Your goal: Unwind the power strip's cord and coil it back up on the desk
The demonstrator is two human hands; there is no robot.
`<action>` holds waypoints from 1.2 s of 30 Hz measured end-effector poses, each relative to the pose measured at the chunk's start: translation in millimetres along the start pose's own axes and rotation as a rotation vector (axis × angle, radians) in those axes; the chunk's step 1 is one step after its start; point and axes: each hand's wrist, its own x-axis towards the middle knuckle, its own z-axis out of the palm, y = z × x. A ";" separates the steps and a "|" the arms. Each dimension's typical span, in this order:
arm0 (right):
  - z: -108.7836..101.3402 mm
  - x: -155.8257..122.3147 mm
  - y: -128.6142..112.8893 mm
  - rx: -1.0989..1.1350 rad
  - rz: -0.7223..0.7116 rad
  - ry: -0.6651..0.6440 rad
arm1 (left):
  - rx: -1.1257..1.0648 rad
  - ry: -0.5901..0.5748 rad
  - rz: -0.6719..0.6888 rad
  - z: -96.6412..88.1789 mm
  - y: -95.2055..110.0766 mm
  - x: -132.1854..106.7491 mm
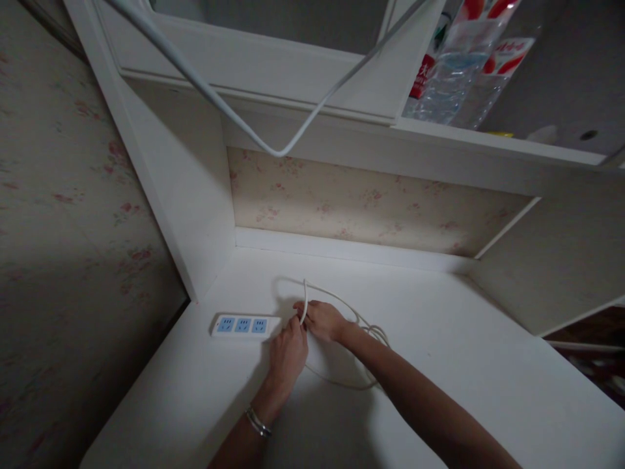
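A white power strip [245, 325] with three blue sockets lies on the white desk top [439, 365], near the left corner. Its white cord [342, 306] loops behind and to the right of my hands. My left hand [288, 355] rests at the strip's right end, fingers curled down on the cord there. My right hand [322, 320] is closed around a bend of the cord, which stands up between its fingers. A silver bracelet [257, 421] is on my left wrist.
A white upright panel [185, 195] closes the desk's left side, with flowered wallpaper [361, 205] behind. Overhead, a shelf [488, 146] carries plastic bottles [454, 71]. Another white cable [273, 146] hangs in a V from above. A white side panel [551, 260] stands at right.
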 end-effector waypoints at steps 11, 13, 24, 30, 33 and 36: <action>-108.9 -72.5 72.4 0.048 0.120 -0.086 | -0.110 0.018 0.053 -4.3 -0.1 -3.0; -124.2 -98.0 97.7 0.066 0.233 0.056 | -0.095 0.034 0.060 -1.0 -2.5 -1.9; -116.9 -264.0 228.6 0.585 0.928 0.742 | -0.035 0.105 0.044 4.0 -9.4 5.0; -104.2 -274.1 196.0 0.610 0.860 0.405 | 0.000 0.091 0.055 0.1 -6.1 3.0; -106.2 -252.8 169.9 0.497 0.797 0.239 | 0.032 0.097 0.096 -1.9 -0.5 0.6; -110.6 -228.0 142.4 0.379 0.628 0.169 | 0.041 0.115 0.182 -1.9 6.9 -1.2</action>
